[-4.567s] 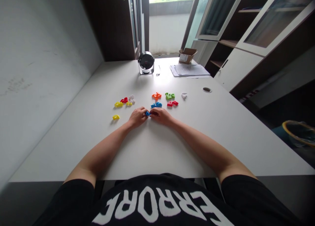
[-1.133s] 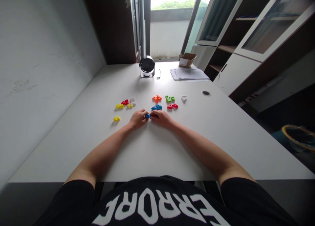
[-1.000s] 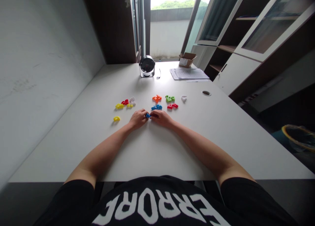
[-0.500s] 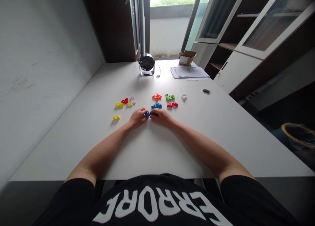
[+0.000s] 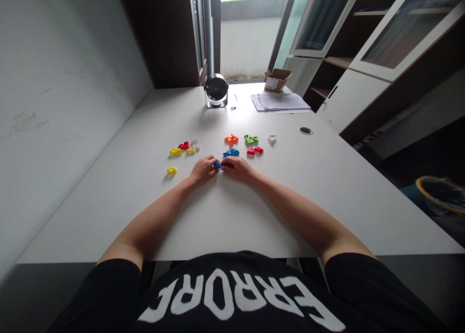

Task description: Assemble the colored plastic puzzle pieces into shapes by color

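Note:
My left hand (image 5: 202, 169) and my right hand (image 5: 237, 168) rest on the white table (image 5: 232, 212), fingertips meeting. Together they pinch a small blue plastic piece (image 5: 217, 165) between them. Just beyond lie more blue pieces (image 5: 231, 153), an orange piece (image 5: 231, 139), a green piece (image 5: 250, 139), red pieces (image 5: 255, 151) and a white piece (image 5: 271, 139). To the left sit yellow pieces (image 5: 176, 152), a red piece (image 5: 183, 145), a pale piece (image 5: 194, 142) and a lone yellow piece (image 5: 171, 170).
A small round fan (image 5: 215, 91) stands at the table's far edge. Papers (image 5: 279, 101) and a small cardboard box (image 5: 276, 80) lie at the far right, near a cable hole (image 5: 305, 130). A wall runs along the left; cabinets stand on the right.
Both hands stay pinched on the blue piece. Only the camera has tilted a little, shifting the scene slightly upward.

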A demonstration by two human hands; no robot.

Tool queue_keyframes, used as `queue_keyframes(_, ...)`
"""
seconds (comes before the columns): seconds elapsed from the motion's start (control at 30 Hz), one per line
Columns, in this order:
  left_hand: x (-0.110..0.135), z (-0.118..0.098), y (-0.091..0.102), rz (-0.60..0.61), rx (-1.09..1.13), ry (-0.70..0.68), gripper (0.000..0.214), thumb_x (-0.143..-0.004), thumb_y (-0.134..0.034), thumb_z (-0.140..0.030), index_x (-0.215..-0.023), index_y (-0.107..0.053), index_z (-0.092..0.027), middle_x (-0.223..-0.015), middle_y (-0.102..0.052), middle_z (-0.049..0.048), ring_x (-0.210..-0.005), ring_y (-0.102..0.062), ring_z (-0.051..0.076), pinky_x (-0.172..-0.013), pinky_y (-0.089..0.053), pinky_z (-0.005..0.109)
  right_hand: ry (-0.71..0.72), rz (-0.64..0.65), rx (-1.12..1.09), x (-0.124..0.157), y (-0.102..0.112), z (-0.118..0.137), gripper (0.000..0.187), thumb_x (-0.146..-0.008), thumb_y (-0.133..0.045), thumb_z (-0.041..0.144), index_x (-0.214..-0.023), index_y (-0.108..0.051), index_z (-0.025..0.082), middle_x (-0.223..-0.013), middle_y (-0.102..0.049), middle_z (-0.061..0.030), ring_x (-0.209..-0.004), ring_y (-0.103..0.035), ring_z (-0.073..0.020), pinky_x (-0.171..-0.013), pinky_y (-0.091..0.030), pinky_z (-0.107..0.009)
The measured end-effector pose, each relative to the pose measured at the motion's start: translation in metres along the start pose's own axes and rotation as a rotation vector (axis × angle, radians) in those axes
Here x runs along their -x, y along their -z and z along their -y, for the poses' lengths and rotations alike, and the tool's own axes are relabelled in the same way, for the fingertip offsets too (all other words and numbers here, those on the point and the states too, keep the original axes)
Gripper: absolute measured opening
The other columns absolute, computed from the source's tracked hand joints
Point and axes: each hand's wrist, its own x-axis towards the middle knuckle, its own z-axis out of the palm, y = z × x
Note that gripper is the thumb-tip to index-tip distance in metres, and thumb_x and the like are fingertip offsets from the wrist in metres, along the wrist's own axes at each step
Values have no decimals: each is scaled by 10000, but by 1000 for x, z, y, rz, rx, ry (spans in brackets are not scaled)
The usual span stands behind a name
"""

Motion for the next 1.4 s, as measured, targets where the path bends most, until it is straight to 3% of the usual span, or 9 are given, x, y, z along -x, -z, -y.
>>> queue_keyframes(1.4, 0, -3, 3, 10, -16, 7, 220, -946, -615, -253, -1087, -783, -243, -1059, -725, 53, -842, -659, 183, -803, -503, 323, 0, -13, 26, 0, -1, -2, 194, -941, -662, 370, -960, -738, 193, -825, -692, -25, -731, -573, -160, -696, -422, -283)
